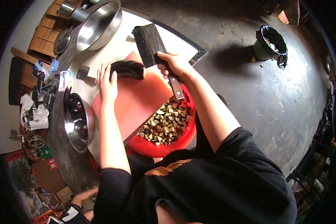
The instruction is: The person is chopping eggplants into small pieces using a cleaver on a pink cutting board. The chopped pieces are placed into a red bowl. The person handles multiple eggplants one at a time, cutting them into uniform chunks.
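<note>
My left hand [107, 85] holds the left end of a whole dark eggplant [128, 69], which lies across the far part of a reddish cutting board [137, 98]. My right hand [175, 65] grips a cleaver [149, 44] by its riveted wooden handle, thumb against the dark, broad blade. The blade is just beyond the eggplant's right end, which shows a pale edge. Below the board's near right edge, a red basin [182, 145] contains many cut eggplant chunks [168, 120]. The board hides part of that basin.
A steel bowl [91, 120] with whole eggplants [78, 103] stands left of the board. Beyond it are a small dark-bladed tool [84, 73] and a large steel basin [100, 28]. A lined bin [259, 47] stands on the floor at right. Another person's arm [84, 195] shows at lower left.
</note>
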A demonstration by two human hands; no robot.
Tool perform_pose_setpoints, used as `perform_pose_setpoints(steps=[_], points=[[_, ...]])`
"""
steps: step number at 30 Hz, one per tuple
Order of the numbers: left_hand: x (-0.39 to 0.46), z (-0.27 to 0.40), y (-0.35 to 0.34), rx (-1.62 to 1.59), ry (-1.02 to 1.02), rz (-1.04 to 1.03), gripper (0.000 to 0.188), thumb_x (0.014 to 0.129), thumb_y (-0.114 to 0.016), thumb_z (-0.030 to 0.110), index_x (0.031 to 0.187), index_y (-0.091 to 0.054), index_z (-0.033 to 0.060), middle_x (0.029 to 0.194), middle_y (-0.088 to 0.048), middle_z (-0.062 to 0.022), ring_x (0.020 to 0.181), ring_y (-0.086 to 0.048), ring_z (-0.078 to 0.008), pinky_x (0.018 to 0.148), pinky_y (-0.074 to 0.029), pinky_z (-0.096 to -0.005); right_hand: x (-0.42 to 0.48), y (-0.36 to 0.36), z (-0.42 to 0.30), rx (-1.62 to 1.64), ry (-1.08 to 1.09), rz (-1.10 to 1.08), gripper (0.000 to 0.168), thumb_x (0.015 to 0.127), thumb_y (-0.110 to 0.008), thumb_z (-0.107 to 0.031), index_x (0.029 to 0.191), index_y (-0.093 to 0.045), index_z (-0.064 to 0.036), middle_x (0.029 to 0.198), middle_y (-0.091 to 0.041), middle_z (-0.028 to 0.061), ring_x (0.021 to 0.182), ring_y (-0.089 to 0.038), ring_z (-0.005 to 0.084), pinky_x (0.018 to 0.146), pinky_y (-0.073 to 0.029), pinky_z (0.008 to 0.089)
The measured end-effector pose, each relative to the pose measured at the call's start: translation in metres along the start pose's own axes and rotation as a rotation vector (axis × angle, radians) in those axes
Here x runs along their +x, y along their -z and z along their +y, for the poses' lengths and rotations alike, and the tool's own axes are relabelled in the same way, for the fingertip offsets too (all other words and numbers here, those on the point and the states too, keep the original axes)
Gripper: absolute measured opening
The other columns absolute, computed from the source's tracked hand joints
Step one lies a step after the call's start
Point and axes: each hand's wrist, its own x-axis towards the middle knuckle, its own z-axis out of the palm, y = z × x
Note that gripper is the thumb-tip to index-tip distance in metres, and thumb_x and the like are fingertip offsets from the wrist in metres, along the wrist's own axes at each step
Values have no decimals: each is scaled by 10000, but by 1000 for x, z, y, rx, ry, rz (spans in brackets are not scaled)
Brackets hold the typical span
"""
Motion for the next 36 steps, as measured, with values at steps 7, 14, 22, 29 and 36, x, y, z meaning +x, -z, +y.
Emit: perform_pose_setpoints(steps=[7,14,22,29,36], points=[[-35,-33,23,-48,417,179,198,873,-646,7,1071,-644,13,1047,-614,-129,956,-646,-234,820,-529,-339,9,12,-6,9,13,26,213,1006,-524,-269,951,-481,-68,628,-499,21,456,-460,113,415,-440,287],[-167,-68,21,-470,698,151,175,914,-637,10,1083,-619,-34,1011,-672,-72,924,-632,-137,862,-495,-270,6,-1,-6,-24,5,42,282,997,-547,-286,831,-457,-75,618,-468,18,456,-453,98,406,-432,256],[-168,-68,11,-222,574,80,120,883,-673,19,993,-632,-5,901,-638,-50,815,-600,-135,767,-500,-285,8,-10,4,-34,-1,-16,276,997,-548,-277,831,-464,-73,624,-480,22,458,-455,102,407,-429,257],[-141,-73,30,-489,584,260,85,949,-603,44,1004,-565,-9,941,-631,-44,872,-594,-122,826,-485,-277,9,-10,2,-57,-11,22,254,999,-545,-271,867,-473,-65,628,-481,20,465,-460,108,415,-427,261],[-18,-5,76,-855,566,367,150,934,-619,17,1077,-580,-7,1004,-654,-73,906,-619,-132,838,-497,-259,8,-10,0,-52,-13,40,289,1008,-518,-295,822,-443,-87,613,-473,20,463,-459,107,421,-426,270]])
